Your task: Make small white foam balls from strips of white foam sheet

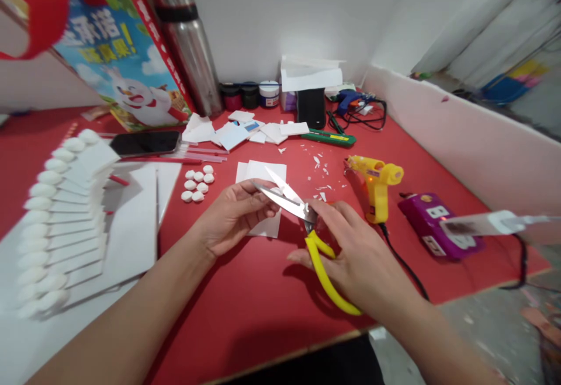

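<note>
My right hand [346, 250] grips a pair of scissors [326, 277] with yellow handles, their blades parted and pointing up and left. My left hand [236, 210] is closed in a pinch at the blades, on a small white piece [276, 192] that the blade partly hides. Beneath the blades, white square sheets [267, 170] lie on the red table. Left of them is a group of small white rounded pieces [198, 188]. Farther left stands a curved, stair-like white model [76, 227] edged with similar white rounded pieces.
A yellow glue gun [374, 183] stands on the right, its cord trailing toward me beside a purple power box [438, 227]. White scraps [322, 169] and a green cutter knife [331, 137] lie ahead. Behind are a phone [146, 143], a steel flask [188, 46] and paint jars [268, 94].
</note>
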The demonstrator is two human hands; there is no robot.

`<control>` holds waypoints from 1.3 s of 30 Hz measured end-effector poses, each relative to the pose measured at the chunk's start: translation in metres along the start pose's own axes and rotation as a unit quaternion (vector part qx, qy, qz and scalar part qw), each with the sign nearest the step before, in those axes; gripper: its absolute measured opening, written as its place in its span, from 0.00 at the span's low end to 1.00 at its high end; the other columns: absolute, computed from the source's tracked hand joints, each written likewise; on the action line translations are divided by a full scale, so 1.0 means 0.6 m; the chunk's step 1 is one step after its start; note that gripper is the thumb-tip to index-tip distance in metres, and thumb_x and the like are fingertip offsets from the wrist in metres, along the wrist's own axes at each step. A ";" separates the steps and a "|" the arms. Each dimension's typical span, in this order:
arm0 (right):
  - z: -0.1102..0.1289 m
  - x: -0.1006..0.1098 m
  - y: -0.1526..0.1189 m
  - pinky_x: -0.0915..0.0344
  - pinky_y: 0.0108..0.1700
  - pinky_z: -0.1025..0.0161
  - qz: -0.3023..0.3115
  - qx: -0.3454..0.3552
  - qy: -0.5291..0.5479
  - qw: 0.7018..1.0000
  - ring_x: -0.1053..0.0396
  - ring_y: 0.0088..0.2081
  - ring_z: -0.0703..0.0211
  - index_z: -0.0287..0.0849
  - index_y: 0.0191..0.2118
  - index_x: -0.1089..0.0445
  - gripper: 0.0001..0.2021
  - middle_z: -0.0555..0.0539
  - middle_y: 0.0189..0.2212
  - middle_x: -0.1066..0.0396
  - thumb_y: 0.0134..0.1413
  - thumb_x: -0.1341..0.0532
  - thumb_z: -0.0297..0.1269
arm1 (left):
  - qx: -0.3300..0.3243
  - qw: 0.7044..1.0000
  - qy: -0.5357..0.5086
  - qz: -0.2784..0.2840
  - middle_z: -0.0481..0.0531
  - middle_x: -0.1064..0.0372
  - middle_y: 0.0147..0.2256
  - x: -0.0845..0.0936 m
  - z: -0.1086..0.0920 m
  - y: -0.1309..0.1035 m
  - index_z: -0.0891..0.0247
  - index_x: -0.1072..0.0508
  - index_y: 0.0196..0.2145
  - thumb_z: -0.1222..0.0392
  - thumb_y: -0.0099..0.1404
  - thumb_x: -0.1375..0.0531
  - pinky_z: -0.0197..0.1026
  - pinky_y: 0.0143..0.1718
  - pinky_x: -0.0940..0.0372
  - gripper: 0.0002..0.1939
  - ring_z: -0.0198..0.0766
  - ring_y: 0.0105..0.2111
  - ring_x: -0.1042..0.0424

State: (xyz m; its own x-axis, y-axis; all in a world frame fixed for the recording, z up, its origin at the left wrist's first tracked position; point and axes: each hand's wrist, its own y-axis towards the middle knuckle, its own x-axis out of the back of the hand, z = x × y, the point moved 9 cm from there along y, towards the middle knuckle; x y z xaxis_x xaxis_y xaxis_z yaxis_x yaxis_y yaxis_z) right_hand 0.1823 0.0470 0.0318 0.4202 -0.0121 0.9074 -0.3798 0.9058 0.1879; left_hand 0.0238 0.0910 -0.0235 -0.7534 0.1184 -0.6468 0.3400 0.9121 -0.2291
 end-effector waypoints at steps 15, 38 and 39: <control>-0.002 -0.003 0.001 0.27 0.41 0.52 0.011 0.005 0.014 1.000 0.24 0.40 0.45 0.39 0.60 0.32 0.27 0.35 0.44 0.25 0.63 0.39 0.52 | -0.001 1.000 0.012 0.004 0.51 0.25 0.28 0.000 -0.001 -0.001 0.69 0.21 0.33 0.66 0.55 0.27 0.30 0.33 0.31 0.08 0.30 0.27 0.27; -0.053 0.029 -0.007 0.29 0.41 0.57 -0.058 -0.099 0.031 0.993 0.24 0.43 0.46 0.42 0.55 0.31 0.25 0.38 0.47 0.23 0.60 0.37 0.54 | -0.034 0.998 0.039 -0.024 0.52 0.21 0.38 0.006 -0.012 -0.003 0.64 0.19 0.33 0.67 0.58 0.29 0.34 0.46 0.27 0.05 0.33 0.37 0.22; -0.055 0.027 -0.006 0.29 0.41 0.57 -0.057 -0.104 0.025 0.993 0.24 0.44 0.46 0.42 0.55 0.31 0.25 0.38 0.47 0.23 0.60 0.37 0.54 | -0.043 0.998 0.047 -0.029 0.51 0.21 0.37 0.007 -0.014 -0.003 0.64 0.19 0.33 0.67 0.57 0.28 0.34 0.45 0.27 0.05 0.32 0.37 0.22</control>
State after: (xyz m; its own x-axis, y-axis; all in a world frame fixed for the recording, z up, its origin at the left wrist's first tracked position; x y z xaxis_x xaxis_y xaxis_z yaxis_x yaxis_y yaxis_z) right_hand 0.2176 0.0574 0.0337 0.4939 -0.1038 0.8633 -0.1501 0.9678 0.2022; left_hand 0.0155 0.0935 -0.0195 -0.8215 0.0978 -0.5617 0.2485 0.9481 -0.1984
